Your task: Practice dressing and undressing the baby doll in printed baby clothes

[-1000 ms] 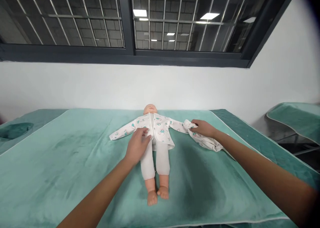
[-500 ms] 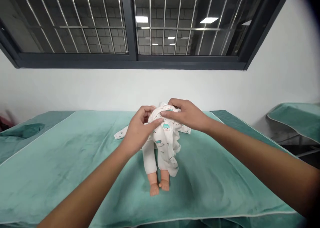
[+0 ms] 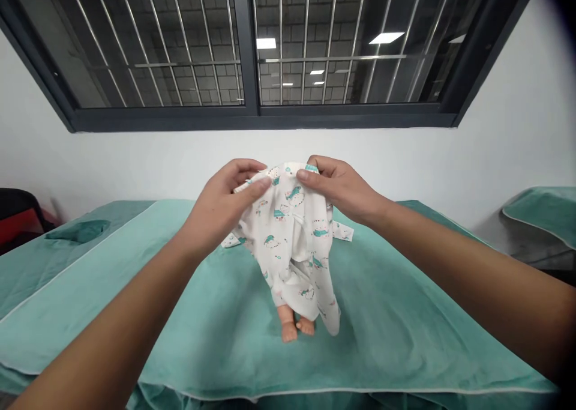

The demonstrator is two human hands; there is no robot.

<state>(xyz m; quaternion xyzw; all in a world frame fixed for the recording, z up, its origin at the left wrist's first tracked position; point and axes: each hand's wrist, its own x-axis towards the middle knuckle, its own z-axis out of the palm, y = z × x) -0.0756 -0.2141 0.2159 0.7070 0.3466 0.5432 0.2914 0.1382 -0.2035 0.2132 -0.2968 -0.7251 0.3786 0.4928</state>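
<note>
A pair of white baby pants (image 3: 288, 230) with a green and pink print hangs spread between my hands. My left hand (image 3: 227, 197) pinches its top edge on the left, thumb in front. On the right, my right hand (image 3: 339, 185) grips the same edge, thumb in front and fingers behind. Behind the cloth lies a baby doll (image 3: 288, 326), of which only the bare feet show below the hem. Printed sleeves (image 3: 342, 231) stick out at both sides of the pants; the doll's head and body are hidden.
The doll lies on a bed with a green cover (image 3: 198, 326) edged in white piping. A white wall and a dark-framed barred window (image 3: 265, 119) stand behind. At left is a red and black object (image 3: 20, 218); at right, another green-covered surface (image 3: 542, 215).
Both hands have risen and moved apart, stretching the bunched pants open so that they hang down. The doll's white legs are now covered by the cloth. The view has shifted slightly left.
</note>
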